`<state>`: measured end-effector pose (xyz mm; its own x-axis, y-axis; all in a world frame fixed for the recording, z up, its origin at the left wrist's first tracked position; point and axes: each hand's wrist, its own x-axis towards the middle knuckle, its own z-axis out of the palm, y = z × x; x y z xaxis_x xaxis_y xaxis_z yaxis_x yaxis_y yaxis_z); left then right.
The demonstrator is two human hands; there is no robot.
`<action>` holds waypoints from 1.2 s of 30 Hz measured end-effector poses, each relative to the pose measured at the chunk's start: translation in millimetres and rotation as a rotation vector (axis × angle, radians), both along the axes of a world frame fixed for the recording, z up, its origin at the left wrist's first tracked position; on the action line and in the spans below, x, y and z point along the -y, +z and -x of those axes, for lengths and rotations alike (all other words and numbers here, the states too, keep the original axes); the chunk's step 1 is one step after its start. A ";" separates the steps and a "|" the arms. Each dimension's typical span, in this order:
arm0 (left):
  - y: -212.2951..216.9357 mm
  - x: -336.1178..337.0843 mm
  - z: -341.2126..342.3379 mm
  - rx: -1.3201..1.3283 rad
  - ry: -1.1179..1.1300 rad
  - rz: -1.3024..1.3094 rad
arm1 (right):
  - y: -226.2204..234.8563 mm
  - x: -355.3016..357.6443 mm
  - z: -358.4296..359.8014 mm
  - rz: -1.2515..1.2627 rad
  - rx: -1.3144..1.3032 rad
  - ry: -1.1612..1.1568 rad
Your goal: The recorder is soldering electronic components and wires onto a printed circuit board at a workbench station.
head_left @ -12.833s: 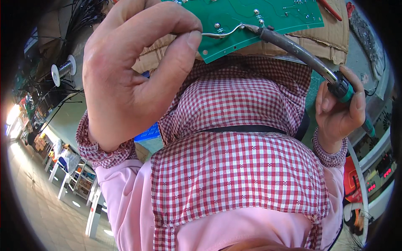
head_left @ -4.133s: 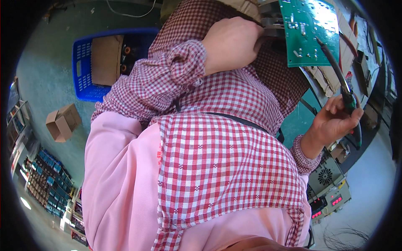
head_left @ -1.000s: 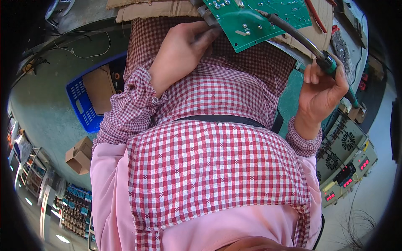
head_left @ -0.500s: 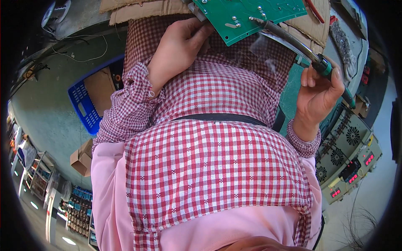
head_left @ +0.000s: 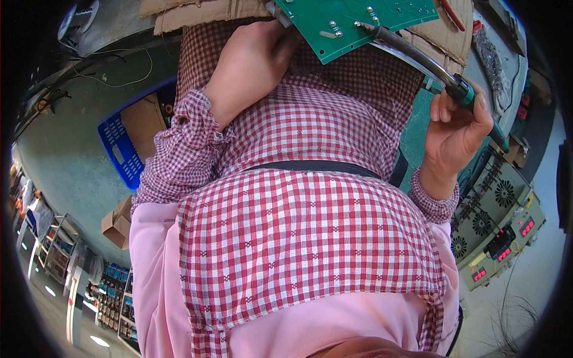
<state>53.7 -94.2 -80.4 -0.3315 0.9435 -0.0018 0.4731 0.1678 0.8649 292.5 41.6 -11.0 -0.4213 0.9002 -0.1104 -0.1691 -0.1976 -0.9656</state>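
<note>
A green circuit board [head_left: 346,45] with shiny solder joints is tilted at the top of the view, its near corner jutting over my lap. My left hand [head_left: 250,62] is closed at the board's left edge, by a grey part [head_left: 279,14]; its fingertips are hidden. In my right hand [head_left: 450,134] is a soldering iron [head_left: 418,56] with a dark green handle, gripped between thumb and fingers. The iron's tip meets the board close to a pair of solder joints.
Torn cardboard [head_left: 209,15] lies on the bench under the board. Red-handled tool [head_left: 452,15] and a crumpled clear bag [head_left: 490,62] lie to the right. A blue crate [head_left: 119,152] stands low at the left; equipment with fans and red displays [head_left: 498,221] is at the right.
My left hand has shifted slightly, its thumb now more hidden beside the board. The smoke wisps below the board have faded. The iron's tip stays at nearly the same spot.
</note>
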 end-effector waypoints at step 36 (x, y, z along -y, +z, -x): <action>4.4 -0.2 -6.3 0.360 0.031 0.132 | 6.8 -2.9 31.1 -0.057 -0.019 0.077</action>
